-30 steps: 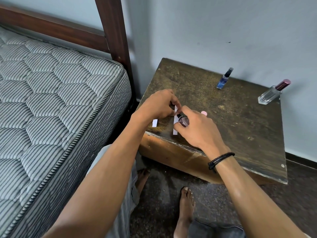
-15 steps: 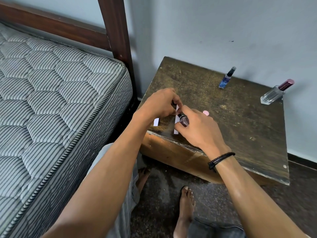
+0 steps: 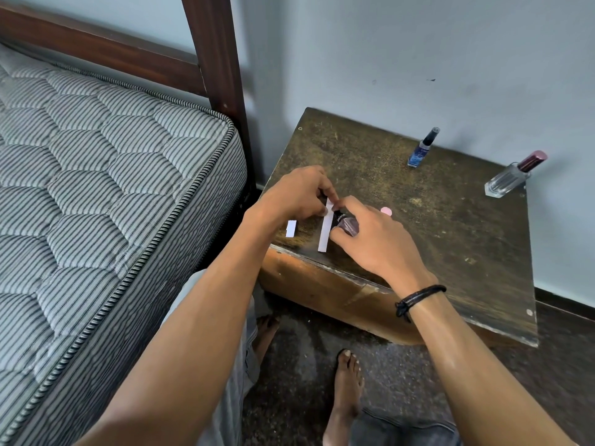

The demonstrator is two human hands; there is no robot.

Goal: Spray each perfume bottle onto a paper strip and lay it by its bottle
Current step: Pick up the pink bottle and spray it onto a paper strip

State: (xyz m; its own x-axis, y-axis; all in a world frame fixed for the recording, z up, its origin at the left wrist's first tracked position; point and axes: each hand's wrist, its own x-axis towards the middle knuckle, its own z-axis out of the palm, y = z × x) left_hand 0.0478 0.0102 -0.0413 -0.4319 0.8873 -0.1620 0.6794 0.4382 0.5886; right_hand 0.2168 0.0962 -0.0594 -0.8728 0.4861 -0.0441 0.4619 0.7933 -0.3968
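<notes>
Left hand [image 3: 297, 196]: fingers pinched shut on the upper end of a white paper strip [image 3: 325, 228], which hangs down to the front edge of the wooden bedside table [image 3: 450, 239]. Second paper strip [image 3: 291, 228]: lying flat just left of the first, near the table's front-left corner. Right hand [image 3: 375, 243]: closed round a small purple perfume bottle [image 3: 348, 226], index finger on its dark top, nozzle right against the held strip. Pink cap [image 3: 386, 211]: on the table, just behind that hand. Blue bottle [image 3: 420, 149]: upright at the back, well apart. Clear bottle with maroon cap [image 3: 512, 177]: back-right corner, close to the edge. Middle and right of the tabletop: open. Mattress [image 3: 96, 188]: close on the left. Against half a second ago: hands, strip and bottle hold the same places.
</notes>
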